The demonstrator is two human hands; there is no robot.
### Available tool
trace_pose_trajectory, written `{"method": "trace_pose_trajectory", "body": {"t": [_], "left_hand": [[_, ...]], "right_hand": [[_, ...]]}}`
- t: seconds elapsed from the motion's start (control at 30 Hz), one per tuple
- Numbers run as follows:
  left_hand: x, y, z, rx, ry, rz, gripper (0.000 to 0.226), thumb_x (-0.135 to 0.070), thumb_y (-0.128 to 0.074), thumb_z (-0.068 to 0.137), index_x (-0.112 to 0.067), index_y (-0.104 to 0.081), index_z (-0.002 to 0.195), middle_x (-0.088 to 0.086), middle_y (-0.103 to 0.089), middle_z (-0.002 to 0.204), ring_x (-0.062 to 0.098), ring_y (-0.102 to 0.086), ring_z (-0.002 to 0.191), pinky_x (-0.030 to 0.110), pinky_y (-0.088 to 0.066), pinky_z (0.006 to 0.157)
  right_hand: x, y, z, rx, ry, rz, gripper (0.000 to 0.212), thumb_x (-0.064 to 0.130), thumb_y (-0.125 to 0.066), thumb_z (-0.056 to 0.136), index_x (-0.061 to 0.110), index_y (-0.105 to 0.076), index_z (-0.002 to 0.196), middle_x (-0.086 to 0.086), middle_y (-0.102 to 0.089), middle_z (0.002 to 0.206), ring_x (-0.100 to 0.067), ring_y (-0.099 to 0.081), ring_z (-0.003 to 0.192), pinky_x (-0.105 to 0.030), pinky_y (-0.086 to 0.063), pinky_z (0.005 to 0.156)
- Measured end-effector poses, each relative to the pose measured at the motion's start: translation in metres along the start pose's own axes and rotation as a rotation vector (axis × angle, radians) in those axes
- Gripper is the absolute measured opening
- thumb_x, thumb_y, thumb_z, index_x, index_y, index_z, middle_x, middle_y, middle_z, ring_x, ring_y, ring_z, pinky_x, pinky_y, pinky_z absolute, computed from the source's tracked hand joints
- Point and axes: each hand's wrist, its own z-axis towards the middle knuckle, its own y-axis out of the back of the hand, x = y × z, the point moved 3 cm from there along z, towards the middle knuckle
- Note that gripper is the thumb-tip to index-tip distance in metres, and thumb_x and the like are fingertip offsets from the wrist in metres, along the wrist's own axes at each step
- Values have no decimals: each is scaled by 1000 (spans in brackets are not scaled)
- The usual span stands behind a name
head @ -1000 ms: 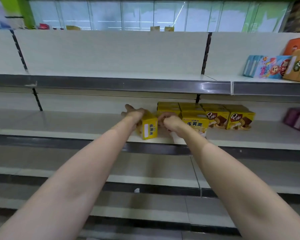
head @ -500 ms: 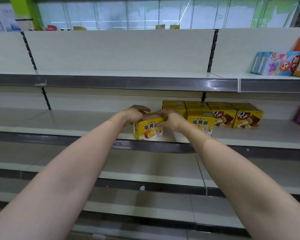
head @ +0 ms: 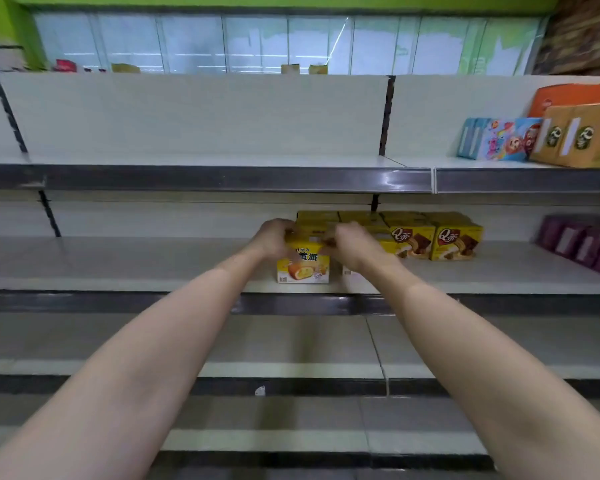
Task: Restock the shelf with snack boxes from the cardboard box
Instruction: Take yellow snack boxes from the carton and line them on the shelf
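At frame centre both the left hand (head: 272,239) and right hand (head: 349,242) grip a yellow snack box (head: 303,266) standing on the shelf (head: 118,268), apparently placing it; next, release it squarely.

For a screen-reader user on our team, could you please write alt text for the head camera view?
Both hands, left hand and right hand, grip the top of a yellow snack box standing upright at the front of a white shelf. More yellow boxes stand in a row to its right; the shelves above and below are mostly bare.
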Motion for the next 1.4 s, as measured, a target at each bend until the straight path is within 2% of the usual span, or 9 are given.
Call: {"method": "trace_pose_trajectory", "body": {"t": [0.1,0.23,0.47,0.6,0.8,0.93,1.03,1.17,1.4], "left_hand": [[-14,-19,10,-61,-28,21,73,-24,-89,68,-15,-59,133,9,-58,132,27,-53,121,29,-43,95],[-22,-40,19,-143,-47,138,62,-23,-79,80,-15,-55,136,16,-47,134,33,-40,126,38,-42,103],[-13,-58,23,-96,-102,189,80,-35,-83,71,-19,-45,140,11,-39,143,35,-34,130,47,-42,104],[-15,-65,24,-148,-85,197,76,-34,-83,72,-17,-44,135,9,-39,140,32,-36,128,48,-45,99],[-17,-60,26,-118,-32,187,83,-31,-84,68,-16,-41,137,11,-33,140,33,-34,127,48,-46,98],[2,-44,12,-151,-76,-36,72,-21,-79,71,-12,-47,136,15,-39,131,34,-53,111,43,-51,92],[31,-24,-7,-225,-69,-26,49,-16,-64,78,-11,-53,125,15,-54,118,35,-60,99,40,-52,84],[92,17,-47,-340,74,68,35,-8,-57,81,-8,-60,115,16,-64,106,34,-62,94,36,-51,80],[224,98,-162,-435,392,210,21,-15,-56,84,-13,-61,105,15,-67,100,35,-63,95,41,-52,78]], "right_hand": [[-19,6,-7,-37,-44,-63,34,27,-65,94,18,-63,126,-10,-60,118,-27,-60,105,-39,-52,89],[-39,6,-8,-97,-63,-263,59,25,-72,86,23,-50,140,-12,-40,147,-34,-32,140,-44,-33,113],[-60,-6,-5,-153,-56,-296,62,12,-73,84,25,-49,140,-10,-44,145,-31,-36,139,-44,-37,110],[-64,-7,0,-142,-45,-265,67,12,-75,84,26,-47,143,-8,-44,146,-31,-38,138,-42,-38,110],[-47,-3,10,-83,6,-219,67,17,-68,80,20,-42,143,-10,-43,145,-33,-30,140,-44,-21,119],[-5,-8,16,-167,112,-114,69,19,-70,75,16,-46,139,-11,-46,141,-32,-36,132,-41,-28,111],[38,-24,25,-224,258,-54,44,11,-63,75,13,-58,119,-10,-52,127,-31,-43,121,-37,-33,99],[111,-61,34,-190,397,52,28,7,-58,82,11,-59,109,-9,-54,115,-28,-46,112,-34,-34,85],[274,-134,18,-119,603,254,21,3,-55,83,5,-62,102,-19,-58,107,-38,-52,105,-43,-44,89]]}}
